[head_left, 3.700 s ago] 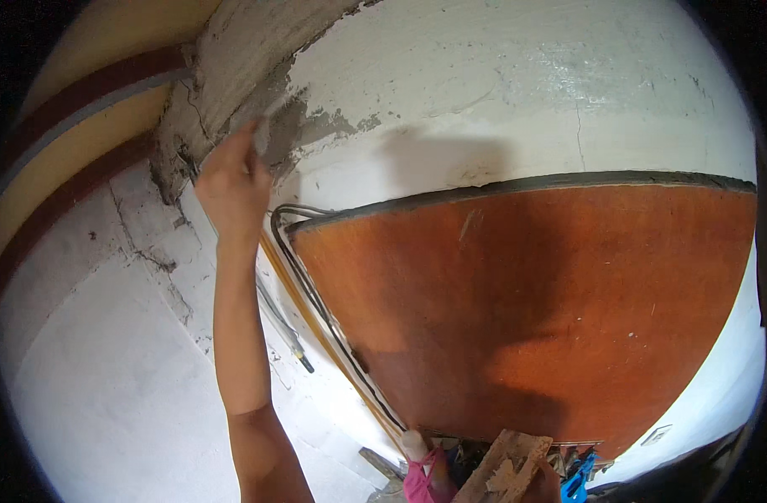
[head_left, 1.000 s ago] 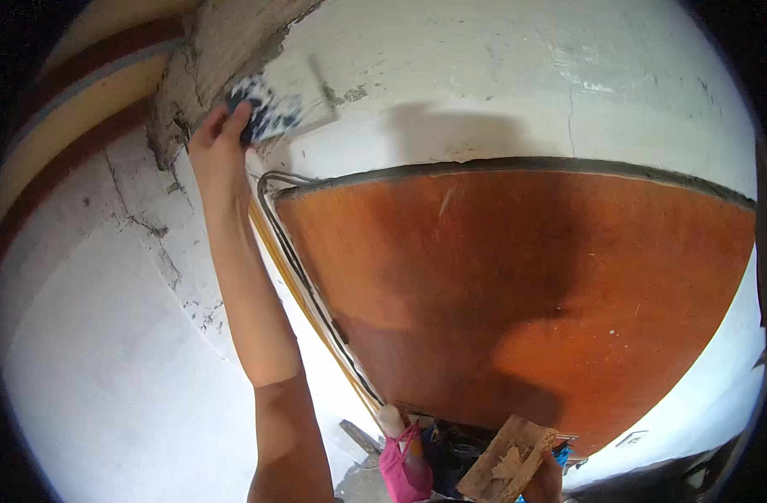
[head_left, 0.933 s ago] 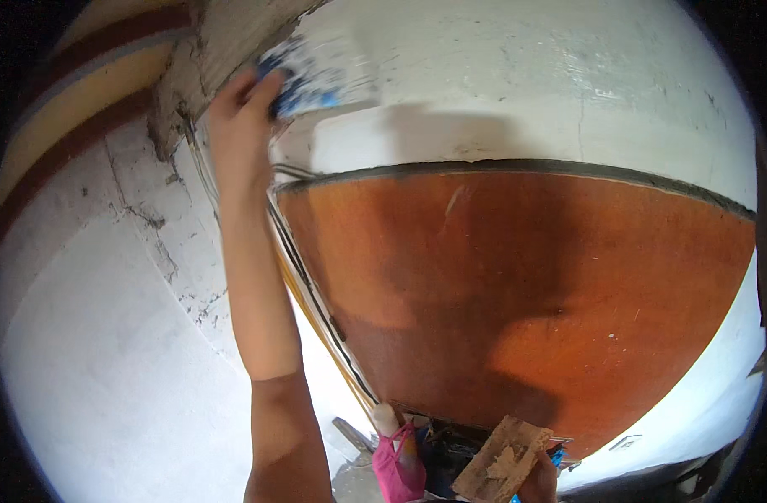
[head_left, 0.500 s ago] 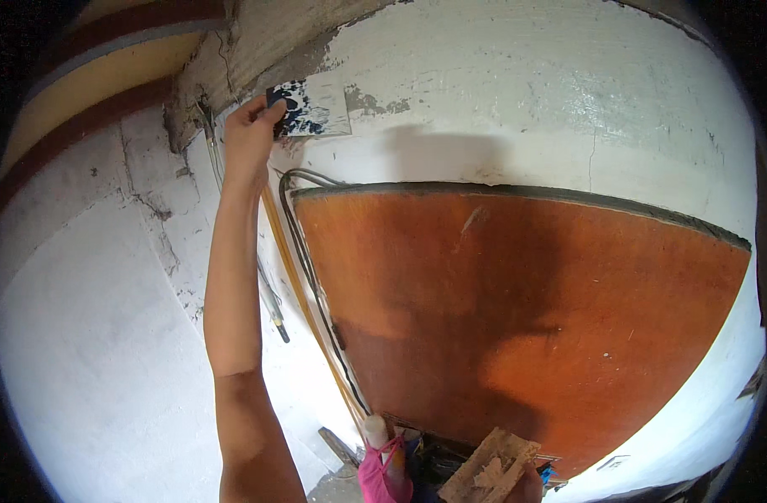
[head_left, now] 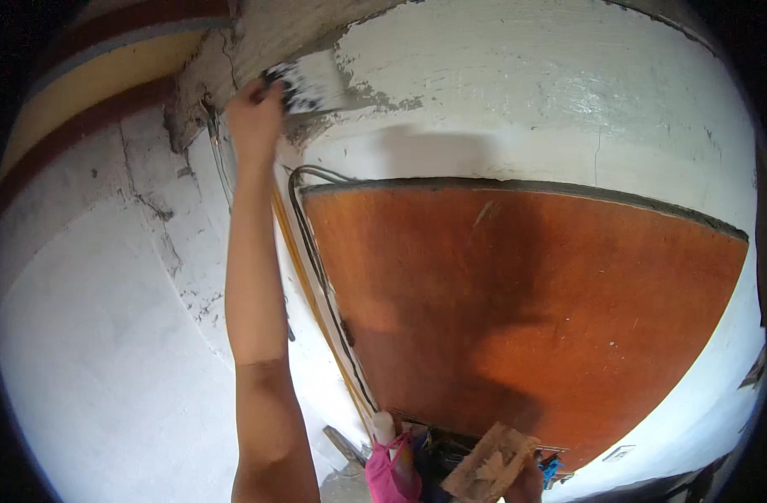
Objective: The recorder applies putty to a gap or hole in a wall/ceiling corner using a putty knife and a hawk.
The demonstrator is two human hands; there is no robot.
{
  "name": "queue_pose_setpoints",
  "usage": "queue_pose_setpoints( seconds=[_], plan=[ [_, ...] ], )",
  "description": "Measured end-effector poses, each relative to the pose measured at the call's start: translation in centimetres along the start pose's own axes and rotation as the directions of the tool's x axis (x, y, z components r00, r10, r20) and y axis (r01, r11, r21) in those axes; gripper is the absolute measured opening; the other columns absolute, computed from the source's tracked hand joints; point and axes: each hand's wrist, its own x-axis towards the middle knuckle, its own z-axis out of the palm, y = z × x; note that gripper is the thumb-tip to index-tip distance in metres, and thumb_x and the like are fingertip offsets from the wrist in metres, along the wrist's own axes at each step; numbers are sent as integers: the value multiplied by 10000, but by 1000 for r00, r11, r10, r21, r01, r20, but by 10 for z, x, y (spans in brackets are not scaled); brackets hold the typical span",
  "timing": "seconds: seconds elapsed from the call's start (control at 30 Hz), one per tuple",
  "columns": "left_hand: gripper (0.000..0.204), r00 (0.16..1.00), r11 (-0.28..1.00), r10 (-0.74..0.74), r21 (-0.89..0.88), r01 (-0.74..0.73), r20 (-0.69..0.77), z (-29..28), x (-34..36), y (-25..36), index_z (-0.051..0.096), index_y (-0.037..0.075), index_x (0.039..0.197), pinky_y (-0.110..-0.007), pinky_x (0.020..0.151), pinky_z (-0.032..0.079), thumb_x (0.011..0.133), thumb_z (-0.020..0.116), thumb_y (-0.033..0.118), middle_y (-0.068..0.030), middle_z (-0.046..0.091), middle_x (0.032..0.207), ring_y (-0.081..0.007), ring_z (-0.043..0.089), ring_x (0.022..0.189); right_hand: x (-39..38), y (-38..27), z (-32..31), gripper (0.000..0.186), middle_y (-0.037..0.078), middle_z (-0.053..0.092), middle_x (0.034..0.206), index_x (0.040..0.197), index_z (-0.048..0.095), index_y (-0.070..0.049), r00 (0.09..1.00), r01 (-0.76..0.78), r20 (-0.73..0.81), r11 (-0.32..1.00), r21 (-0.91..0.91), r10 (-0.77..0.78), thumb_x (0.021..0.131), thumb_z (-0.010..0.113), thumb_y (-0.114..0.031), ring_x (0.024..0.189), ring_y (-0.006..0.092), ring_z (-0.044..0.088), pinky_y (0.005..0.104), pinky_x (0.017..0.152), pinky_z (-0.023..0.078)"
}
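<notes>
My left hand (head_left: 256,121) is raised high at the upper left, fingers closed on one end of a thin flat rectangular scraper (head_left: 312,82), dark with white smears and blurred by motion. The scraper lies against or very close to the bare grey patch beside the white-coated wall (head_left: 484,75). Low down, my right hand (head_left: 530,484) holds a small rough brown wooden board (head_left: 494,461) with some pale stuff on its face. Most of the right hand's fingers are hidden by the board.
Below the coated strip is an orange-brown panel (head_left: 517,318) bearing shadows. Dark cables (head_left: 304,243) and a yellowish strip run down its left edge. A pink bag or cloth (head_left: 392,474) around a whitish bottle-like thing (head_left: 383,427) stands at the bottom. The left wall (head_left: 98,335) is white and cracked.
My left hand has moved slightly up and right, the scraper tilting and sliding upward along the wall. More bare grey surface shows beneath it. The wooden board stays almost where it was.
</notes>
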Motion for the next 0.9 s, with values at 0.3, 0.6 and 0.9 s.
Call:
queue_pose_setpoints(
  seconds=[0.3,0.6,0.9],
  plan=[
    [353,575,451,769,399,-798,281,27,-41,29,653,70,1077,-355,692,534,725,627,57,-117,665,925,-260,652,786,-19,-22,14,435,122,529,1297,1318,456,-64,918,206,285,-285,-936,-274,947,537,-278,1185,296,509,457,1042,390],
    [390,365,283,717,230,-931,594,-1,-102,33,633,48,1112,-330,730,548,725,592,17,-124,641,1036,-256,647,882,-7,20,17,385,106,533,1282,1315,455,-77,968,167,27,557,-814,-251,966,496,-232,1173,293,509,461,1035,394],
    [370,459,359,766,292,-886,451,22,-41,22,652,52,1052,-382,707,538,694,576,-4,-112,660,883,-292,646,782,-7,37,34,380,91,543,1258,1278,485,-92,962,158,-9,586,-795,-273,926,567,-212,1174,274,500,472,1044,380]
  ],
)
